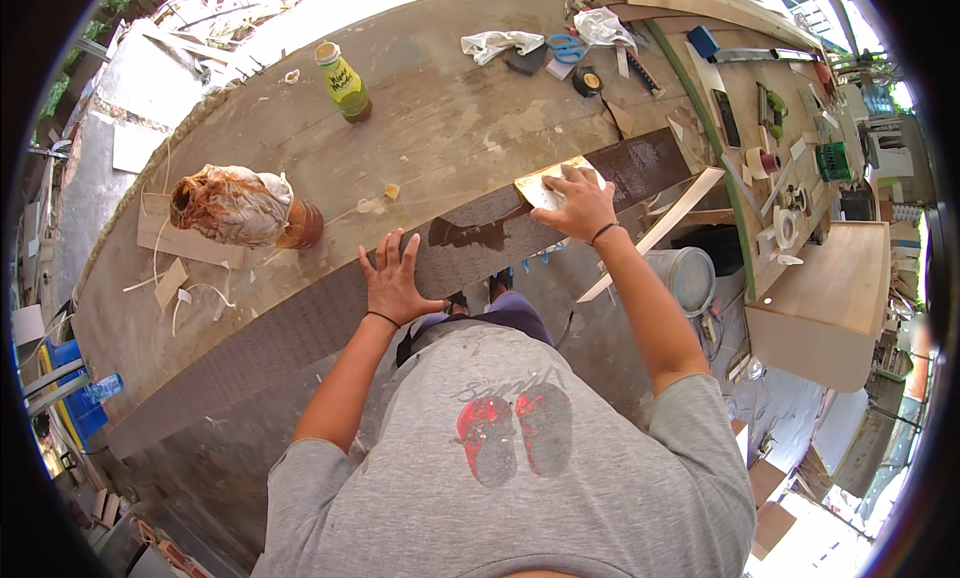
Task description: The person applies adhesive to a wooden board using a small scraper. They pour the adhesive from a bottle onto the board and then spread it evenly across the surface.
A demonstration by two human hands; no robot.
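A long dark brown strip of board (290,333) lies along the near edge of the worktable. My left hand (395,283) rests on its near edge with fingers spread and nothing in them. To the right, my right hand (580,206) grips a pale, flat spreader (536,190) stained yellowish, pressed to the board's surface. A glossy dark wet patch (475,234) shows on the strip between my hands. Beyond my left hand stands an amber jar (304,225), its upper part wrapped in a brown-stained plastic bag (240,206).
The worktable (440,108) carries a bottle with a yellow-green label (345,86), blue-handled scissors (566,50), a tape measure (587,81) and crumpled white plastic (500,46). A thin wooden strip (665,223) juts out at right above a bucket (688,278). A wooden box (820,308) stands farther right.
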